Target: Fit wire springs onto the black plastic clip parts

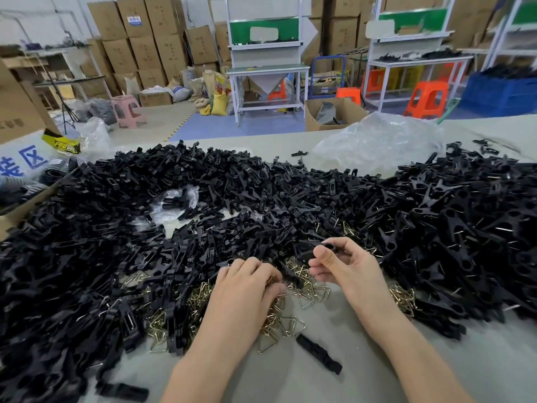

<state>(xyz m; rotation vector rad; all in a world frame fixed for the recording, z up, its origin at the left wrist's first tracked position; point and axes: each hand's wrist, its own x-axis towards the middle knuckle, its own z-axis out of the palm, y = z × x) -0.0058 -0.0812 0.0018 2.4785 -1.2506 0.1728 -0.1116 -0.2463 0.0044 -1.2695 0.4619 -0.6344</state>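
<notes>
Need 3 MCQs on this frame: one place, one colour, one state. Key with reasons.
1. The lone clip part nearest the person lies:
A) on a stool
B) on the table between the forearms
C) in a box

2. The wire springs are:
A) red
B) blue
C) gold

3. The right hand:
A) pinches a black clip part
B) lies flat on the table
C) is an empty fist

Key:
1B, it rests on bare table between both arms.
2C, the loose wire triangles shine brassy gold.
3A, thumb and fingers close on a black piece.
</notes>
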